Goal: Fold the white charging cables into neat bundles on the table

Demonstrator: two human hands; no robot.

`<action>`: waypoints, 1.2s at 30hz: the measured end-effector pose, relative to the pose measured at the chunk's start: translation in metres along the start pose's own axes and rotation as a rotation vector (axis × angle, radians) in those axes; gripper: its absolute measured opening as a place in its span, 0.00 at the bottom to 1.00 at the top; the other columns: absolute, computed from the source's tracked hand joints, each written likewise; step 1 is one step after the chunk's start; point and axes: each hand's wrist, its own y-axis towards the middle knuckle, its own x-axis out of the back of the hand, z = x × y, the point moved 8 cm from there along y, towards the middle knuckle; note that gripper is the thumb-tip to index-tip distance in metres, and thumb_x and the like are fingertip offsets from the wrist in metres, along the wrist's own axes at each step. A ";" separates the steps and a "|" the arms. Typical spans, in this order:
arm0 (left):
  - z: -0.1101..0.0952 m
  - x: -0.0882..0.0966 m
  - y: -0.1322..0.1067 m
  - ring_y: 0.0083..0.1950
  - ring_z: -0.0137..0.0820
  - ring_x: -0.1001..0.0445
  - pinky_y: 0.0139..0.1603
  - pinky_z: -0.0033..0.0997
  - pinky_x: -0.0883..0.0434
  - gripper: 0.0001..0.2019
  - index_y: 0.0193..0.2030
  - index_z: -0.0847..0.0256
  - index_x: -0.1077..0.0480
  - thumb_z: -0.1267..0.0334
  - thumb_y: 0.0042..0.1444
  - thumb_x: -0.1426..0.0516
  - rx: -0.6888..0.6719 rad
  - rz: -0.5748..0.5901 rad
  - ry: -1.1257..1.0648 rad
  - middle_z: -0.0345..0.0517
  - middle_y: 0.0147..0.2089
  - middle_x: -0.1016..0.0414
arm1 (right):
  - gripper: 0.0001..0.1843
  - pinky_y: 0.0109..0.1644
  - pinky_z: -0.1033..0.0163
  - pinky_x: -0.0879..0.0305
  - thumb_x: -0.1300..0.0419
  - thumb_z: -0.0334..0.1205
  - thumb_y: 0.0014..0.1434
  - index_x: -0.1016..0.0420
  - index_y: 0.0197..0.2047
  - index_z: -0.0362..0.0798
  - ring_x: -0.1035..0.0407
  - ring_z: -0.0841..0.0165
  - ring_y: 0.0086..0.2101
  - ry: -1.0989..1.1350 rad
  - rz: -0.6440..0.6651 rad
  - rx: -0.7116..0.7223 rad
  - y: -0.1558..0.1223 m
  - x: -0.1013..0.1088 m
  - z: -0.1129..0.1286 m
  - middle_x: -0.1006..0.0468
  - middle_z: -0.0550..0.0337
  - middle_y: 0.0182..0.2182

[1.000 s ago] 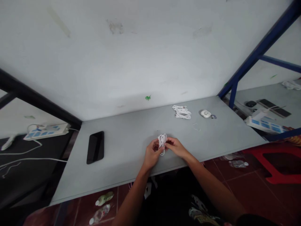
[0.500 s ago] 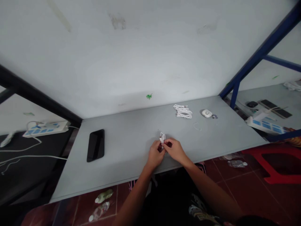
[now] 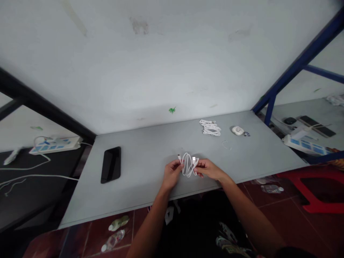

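Note:
A coiled white cable (image 3: pixel 188 165) hangs between my two hands just above the grey table (image 3: pixel 150 182), near its front edge. My left hand (image 3: pixel 172 173) pinches the coil's left side, and a plug end sticks out above its fingers. My right hand (image 3: pixel 211 169) grips the right side, with the other connector showing by its fingertips. Both hands are closed on the cable.
A black phone (image 3: pixel 111 169) lies face down at the table's left. Farther back on the right sit a bundle of white cables (image 3: pixel 210 127), a small white case (image 3: pixel 237 130) and a thin loose wire (image 3: pixel 225 144). Power strips (image 3: pixel 55 144) lie on side tables. Bottles (image 3: pixel 118 223) lie on the floor.
My hands have moved apart, and the coil, bunched tight between them half a second ago, now spreads wider with both connector ends showing.

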 end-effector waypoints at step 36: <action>-0.108 0.281 -0.090 0.20 0.24 0.34 0.20 0.25 0.34 0.11 0.32 0.59 0.39 0.62 0.41 0.43 -0.304 -1.214 0.166 0.35 0.27 0.31 | 0.24 0.20 0.65 0.33 0.31 0.56 0.47 0.37 0.34 0.50 0.32 0.71 0.18 0.116 -1.415 0.345 -0.127 0.205 -0.033 0.26 0.67 0.22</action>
